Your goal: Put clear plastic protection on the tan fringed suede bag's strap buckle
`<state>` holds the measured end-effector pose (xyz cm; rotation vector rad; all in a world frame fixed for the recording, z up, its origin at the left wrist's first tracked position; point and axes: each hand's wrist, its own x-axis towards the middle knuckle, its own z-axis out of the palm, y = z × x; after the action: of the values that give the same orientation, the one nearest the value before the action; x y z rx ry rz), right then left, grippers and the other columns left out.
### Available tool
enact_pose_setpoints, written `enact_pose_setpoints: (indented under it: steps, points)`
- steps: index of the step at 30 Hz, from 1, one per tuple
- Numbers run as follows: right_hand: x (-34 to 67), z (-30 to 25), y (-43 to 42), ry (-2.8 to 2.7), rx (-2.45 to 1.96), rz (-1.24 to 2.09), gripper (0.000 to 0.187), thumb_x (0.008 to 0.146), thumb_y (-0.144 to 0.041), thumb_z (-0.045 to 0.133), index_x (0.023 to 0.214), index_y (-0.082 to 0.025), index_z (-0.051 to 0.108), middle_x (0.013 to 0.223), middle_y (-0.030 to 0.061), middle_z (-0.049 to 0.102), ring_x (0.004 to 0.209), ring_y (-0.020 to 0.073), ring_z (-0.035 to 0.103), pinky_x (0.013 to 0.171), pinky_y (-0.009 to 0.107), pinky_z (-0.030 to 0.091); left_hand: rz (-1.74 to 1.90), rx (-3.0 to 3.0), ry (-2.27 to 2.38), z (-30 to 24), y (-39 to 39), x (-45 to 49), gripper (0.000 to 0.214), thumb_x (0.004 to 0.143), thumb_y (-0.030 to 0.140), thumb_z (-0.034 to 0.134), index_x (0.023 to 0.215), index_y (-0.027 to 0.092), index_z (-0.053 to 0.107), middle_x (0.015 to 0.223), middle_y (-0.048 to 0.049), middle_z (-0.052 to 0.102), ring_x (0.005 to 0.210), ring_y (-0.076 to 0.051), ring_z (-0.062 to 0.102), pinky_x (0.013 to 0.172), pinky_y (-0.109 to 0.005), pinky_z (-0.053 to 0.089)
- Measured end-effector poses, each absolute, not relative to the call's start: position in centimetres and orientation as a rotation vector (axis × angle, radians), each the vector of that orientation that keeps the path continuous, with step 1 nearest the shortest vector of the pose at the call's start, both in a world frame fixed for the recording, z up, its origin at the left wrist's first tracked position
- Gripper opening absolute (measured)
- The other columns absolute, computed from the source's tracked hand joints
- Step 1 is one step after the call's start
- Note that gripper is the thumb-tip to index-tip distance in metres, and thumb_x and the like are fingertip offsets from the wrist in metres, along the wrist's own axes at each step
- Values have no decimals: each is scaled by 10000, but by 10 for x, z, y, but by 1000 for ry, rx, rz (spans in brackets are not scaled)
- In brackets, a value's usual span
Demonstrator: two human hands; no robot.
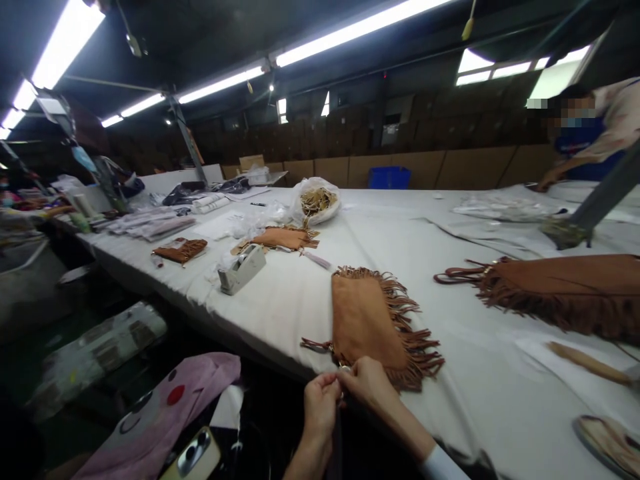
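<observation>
Fringed tan pouch (367, 320): it lies flat near the tabletop's near edge, in front of you, its fringe spreading along the far and right sides. A thin brown strap (316, 344) sticks out from its left side, pointing left along that edge. Your left hand (320, 403) and right hand (371, 383) meet just off the pouch's near left corner, both closed, thumbs and fingertips pinched at a small pale piece (344, 368), too small for you to make out what it is.

To the left of your pouch, nearer the tabletop's left part, stands a grey tape dispenser (243, 269), close to the near edge. Beyond it you have another tan pouch (284, 238), and further left a darker fringed pouch (180, 250). Toward the far edge sits a clear plastic bag (327, 212) of tan strings. On your right, a large brown fringed bag (565, 287) runs out of view, with a wooden handle (590, 363) nearer you. A co-worker (585, 143) leans in at the tabletop's far right.
</observation>
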<state>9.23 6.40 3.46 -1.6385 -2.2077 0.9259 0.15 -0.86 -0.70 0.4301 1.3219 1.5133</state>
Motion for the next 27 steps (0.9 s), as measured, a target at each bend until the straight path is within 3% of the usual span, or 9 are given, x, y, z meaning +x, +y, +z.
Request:
enact_pose_setpoints:
  steps: [10, 16, 20, 23, 27]
  points:
    - [100, 37, 54, -2163, -1620, 933, 340, 717, -324, 573, 430, -146, 538, 465, 69, 567, 492, 136, 500, 460, 236, 243, 1545, 386, 1203, -9, -11, 5, 379, 562, 345, 781, 801, 58, 714, 648, -71, 678, 503, -80, 521, 501, -194, 385]
    - [112, 27, 54, -2102, -1690, 873, 466, 706, -528, 601, 439, -151, 541, 470, 78, 565, 482, 136, 477, 465, 256, 222, 1569, 360, 1179, -6, -12, 1, 365, 561, 341, 816, 785, 73, 709, 673, -57, 658, 560, -87, 540, 526, -189, 407]
    - [116, 24, 54, -1936, -1457, 1253, 400, 708, -499, 603, 550, -131, 613, 549, 57, 609, 514, 119, 472, 478, 229, 267, 1522, 349, 1090, -2, -15, -5, 379, 557, 332, 843, 789, 69, 697, 646, -41, 637, 530, -65, 519, 513, -170, 396]
    - [115, 23, 53, -1761, -1266, 1583, 464, 693, -566, 598, 535, -130, 570, 501, 19, 543, 470, 84, 374, 449, 218, 237, 1437, 275, 981, 3, -16, -7, 408, 539, 310, 864, 814, 66, 686, 612, -19, 609, 487, -42, 487, 499, -159, 383]
    - [114, 19, 52, -1720, -1225, 1598, 490, 630, -586, 667, 490, -141, 515, 447, -28, 446, 461, 63, 297, 438, 209, 188, 1370, 207, 970, 3, -16, -7, 413, 563, 369, 852, 783, 81, 654, 582, -3, 584, 458, -38, 468, 485, -162, 376]
